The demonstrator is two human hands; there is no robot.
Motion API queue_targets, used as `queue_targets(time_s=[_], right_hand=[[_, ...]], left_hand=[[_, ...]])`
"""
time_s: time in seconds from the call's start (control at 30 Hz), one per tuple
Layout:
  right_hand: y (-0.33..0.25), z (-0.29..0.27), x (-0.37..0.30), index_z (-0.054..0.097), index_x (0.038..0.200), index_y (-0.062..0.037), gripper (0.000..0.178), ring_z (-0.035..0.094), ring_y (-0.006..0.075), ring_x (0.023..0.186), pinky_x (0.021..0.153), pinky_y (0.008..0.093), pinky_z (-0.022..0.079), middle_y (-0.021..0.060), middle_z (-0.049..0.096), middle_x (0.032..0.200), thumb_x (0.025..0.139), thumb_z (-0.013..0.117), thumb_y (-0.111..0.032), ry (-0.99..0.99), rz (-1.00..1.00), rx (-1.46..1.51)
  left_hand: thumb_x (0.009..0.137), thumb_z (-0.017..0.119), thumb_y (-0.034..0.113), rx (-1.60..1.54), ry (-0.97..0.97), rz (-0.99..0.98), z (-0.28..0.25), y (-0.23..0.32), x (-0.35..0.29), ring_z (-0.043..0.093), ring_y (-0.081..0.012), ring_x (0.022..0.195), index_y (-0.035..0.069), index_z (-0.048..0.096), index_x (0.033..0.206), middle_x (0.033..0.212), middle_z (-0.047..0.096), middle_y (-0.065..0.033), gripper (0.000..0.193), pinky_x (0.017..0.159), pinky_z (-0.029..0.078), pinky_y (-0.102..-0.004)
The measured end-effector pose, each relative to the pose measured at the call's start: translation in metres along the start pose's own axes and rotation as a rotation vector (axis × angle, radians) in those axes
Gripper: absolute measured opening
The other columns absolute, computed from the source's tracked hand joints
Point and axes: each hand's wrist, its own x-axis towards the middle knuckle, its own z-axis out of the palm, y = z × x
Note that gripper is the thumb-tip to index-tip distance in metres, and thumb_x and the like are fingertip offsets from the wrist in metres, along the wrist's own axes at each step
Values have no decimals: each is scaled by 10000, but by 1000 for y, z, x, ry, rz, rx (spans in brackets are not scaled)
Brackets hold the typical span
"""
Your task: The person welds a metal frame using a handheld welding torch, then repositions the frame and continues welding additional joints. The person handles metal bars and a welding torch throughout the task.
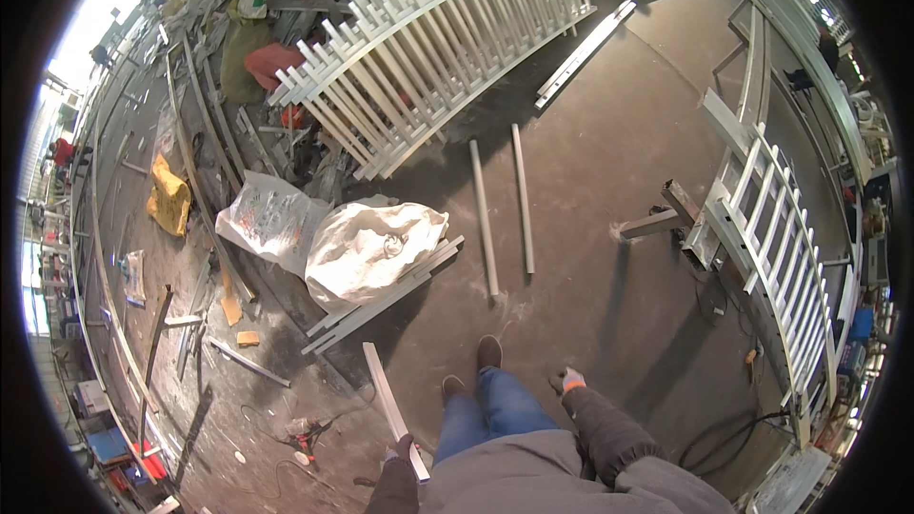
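Note:
My left hand (pixel 404 448), in a dark glove, is closed around the lower part of a pale metal bar (pixel 386 393). The bar slants up and away over the floor, left of my legs. To the right of my legs hangs my right hand (pixel 564 381), in a grey glove with an orange cuff. Nothing shows in it, and its loosely bent fingers look apart. Two slim metal tubes (pixel 484 219) lie on the floor ahead of my shoes. A corded power tool (pixel 307 440) lies on the floor left of the held bar.
A white sack (pixel 371 249) rests by several metal bars (pixel 386 297) on the left. Beyond stands a large slatted metal railing panel (pixel 447 43), with scrap heaped behind it. Another railing panel (pixel 783 257) leans on a metal stand (pixel 703 240) at right. A black cable (pixel 728 452) curls nearby.

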Motion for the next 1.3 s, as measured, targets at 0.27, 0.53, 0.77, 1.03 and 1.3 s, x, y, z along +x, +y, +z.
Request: queue_targets(time_s=[0.27, 0.53, 0.77, 1.03, 1.3], right_hand=[[144, 16, -79, 766, 1103, -111, 389, 738, 301, 968, 834, 408, 577, 151, 769, 1052, 825, 688, -371, -28, 171, -124], [215, 110, -5, 772, 1123, -71, 337, 692, 268, 978, 896, 407, 529, 120, 762, 1059, 902, 666, -303, 130, 143, 683], [169, 109, 19, 714, 1176, 33, 446, 679, 283, 1015, 937, 400, 527, 147, 742, 1109, 1028, 523, -342, 138, -53, 820], [77, -16, 52, 642, 1144, -8, 381, 700, 342, 913, 798, 454, 548, 159, 699, 1078, 983, 552, -340, 5, 329, 1084], [23, -120, 80, 552, 1060, -56, 217, 705, 332, 769, 585, 472, 539, 141, 628, 936, 948, 507, -237, -71, 320, 1112]], left_hand=[[914, 693, 454, -12, -296, -169, -20, 59, 16, 639, -240, 556, 97, 666, 1037, 711, 682, -75, 379, 533, 553, -428], [838, 767, 346, 683, -410, 293, -18, 183, -16, 671, -237, 798, 97, 609, 1216, 925, 714, -105, 480, 742, 542, -398], [716, 862, 232, 1122, -496, 737, 29, 272, -73, 684, -260, 1019, 101, 530, 1390, 1105, 718, -139, 763, 922, 513, -368], [948, 661, 241, 1403, -304, 973, 92, 306, -182, 685, -303, 1095, 115, 604, 1381, 1156, 718, -192, 455, 936, 527, -392], [926, 683, 251, 1277, -410, 864, 143, 307, -209, 698, -298, 1026, 79, 627, 1341, 1107, 724, -200, 453, 882, 537, -390]])
